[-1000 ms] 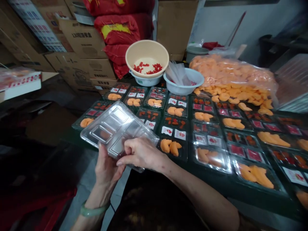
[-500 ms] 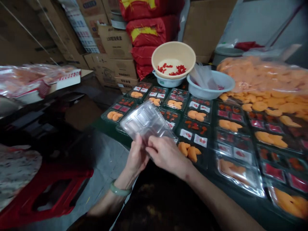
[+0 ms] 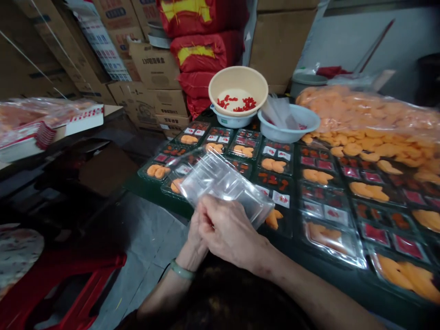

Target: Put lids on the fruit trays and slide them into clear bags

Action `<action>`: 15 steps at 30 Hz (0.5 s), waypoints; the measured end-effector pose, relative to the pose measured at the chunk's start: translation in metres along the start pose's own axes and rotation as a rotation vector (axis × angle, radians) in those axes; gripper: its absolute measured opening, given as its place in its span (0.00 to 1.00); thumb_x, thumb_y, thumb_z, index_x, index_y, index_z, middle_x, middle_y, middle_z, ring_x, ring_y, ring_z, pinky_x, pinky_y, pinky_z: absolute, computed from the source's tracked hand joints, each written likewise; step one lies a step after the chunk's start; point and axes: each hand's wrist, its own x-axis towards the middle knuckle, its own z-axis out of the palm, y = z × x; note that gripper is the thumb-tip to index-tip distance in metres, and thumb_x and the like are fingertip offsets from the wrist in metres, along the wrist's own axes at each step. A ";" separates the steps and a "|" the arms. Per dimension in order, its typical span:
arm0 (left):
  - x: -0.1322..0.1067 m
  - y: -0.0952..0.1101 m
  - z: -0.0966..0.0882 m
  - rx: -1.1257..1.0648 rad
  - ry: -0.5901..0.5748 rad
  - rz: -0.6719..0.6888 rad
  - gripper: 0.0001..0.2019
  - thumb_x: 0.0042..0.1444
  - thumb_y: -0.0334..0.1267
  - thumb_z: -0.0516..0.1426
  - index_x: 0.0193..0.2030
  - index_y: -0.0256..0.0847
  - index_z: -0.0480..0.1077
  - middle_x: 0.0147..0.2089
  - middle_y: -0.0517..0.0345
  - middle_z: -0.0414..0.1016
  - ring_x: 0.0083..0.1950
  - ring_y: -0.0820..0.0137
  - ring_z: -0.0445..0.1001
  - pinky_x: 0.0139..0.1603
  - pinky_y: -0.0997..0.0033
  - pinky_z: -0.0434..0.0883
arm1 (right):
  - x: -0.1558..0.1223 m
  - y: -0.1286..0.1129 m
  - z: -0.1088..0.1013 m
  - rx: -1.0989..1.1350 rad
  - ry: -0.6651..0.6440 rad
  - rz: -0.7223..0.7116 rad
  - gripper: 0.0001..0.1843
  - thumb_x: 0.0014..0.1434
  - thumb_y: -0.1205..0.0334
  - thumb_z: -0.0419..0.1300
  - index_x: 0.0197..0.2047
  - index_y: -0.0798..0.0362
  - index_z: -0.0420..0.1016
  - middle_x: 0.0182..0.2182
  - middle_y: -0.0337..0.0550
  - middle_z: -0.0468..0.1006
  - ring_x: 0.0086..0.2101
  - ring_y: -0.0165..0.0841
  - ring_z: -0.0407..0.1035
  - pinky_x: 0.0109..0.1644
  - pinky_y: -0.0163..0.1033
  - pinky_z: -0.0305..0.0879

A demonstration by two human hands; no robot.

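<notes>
A stack of clear moulded plastic covers is held tilted in front of me, above the filled trays. My left hand, with a green bangle at its wrist, is closed at the near edge of the covers; its fingers are partly hidden behind my right hand. My right hand is closed over the same edge, the two hands pressed together. Under and beside the covers lie filled trays with orange pieces, small red-brown bits and square packets. One tray at the right has a shiny clear cover over it.
A cream basin with red berries sits on a pale blue basin at the back of the green table. Another pale basin holds clear bags. Loose orange pieces spill from a big bag at right. A red stool stands at left.
The covers have swung lower and to the right. My right hand has turned over the near edge and now hides more of my left hand. The camera view has shifted slightly.
</notes>
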 end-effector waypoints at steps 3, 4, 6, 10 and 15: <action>0.016 0.008 -0.005 -0.157 0.045 -0.055 0.05 0.52 0.32 0.56 0.28 0.38 0.71 0.27 0.61 0.74 0.29 0.72 0.74 0.36 0.74 0.73 | -0.014 0.004 -0.027 0.157 0.222 0.015 0.03 0.52 0.68 0.50 0.28 0.52 0.62 0.20 0.35 0.64 0.20 0.26 0.57 0.25 0.34 0.52; 0.023 0.014 -0.009 -0.168 0.116 -0.061 0.04 0.52 0.30 0.56 0.32 0.37 0.72 0.29 0.59 0.76 0.30 0.70 0.75 0.38 0.71 0.74 | -0.020 0.011 -0.038 0.219 0.303 0.031 0.05 0.54 0.66 0.51 0.28 0.52 0.63 0.19 0.34 0.64 0.20 0.26 0.57 0.24 0.33 0.53; 0.036 0.028 -0.020 -0.183 0.262 -0.010 0.07 0.50 0.28 0.56 0.37 0.33 0.71 0.31 0.55 0.77 0.32 0.68 0.76 0.42 0.66 0.75 | -0.035 0.036 -0.057 0.379 0.438 0.079 0.07 0.57 0.62 0.52 0.28 0.51 0.65 0.22 0.36 0.67 0.24 0.27 0.62 0.29 0.33 0.60; 0.049 0.055 -0.046 -0.219 0.374 0.193 0.12 0.50 0.28 0.54 0.43 0.33 0.70 0.32 0.54 0.78 0.35 0.67 0.77 0.45 0.63 0.74 | -0.060 0.108 -0.059 0.867 0.604 0.280 0.07 0.55 0.59 0.56 0.27 0.50 0.68 0.40 0.42 0.75 0.43 0.35 0.70 0.45 0.43 0.67; 0.049 0.064 -0.050 -0.224 0.331 0.283 0.11 0.50 0.28 0.53 0.40 0.34 0.71 0.33 0.54 0.79 0.36 0.67 0.77 0.45 0.66 0.75 | -0.074 0.161 -0.027 1.062 0.595 0.673 0.10 0.45 0.58 0.62 0.22 0.52 0.65 0.32 0.47 0.77 0.38 0.39 0.73 0.40 0.45 0.70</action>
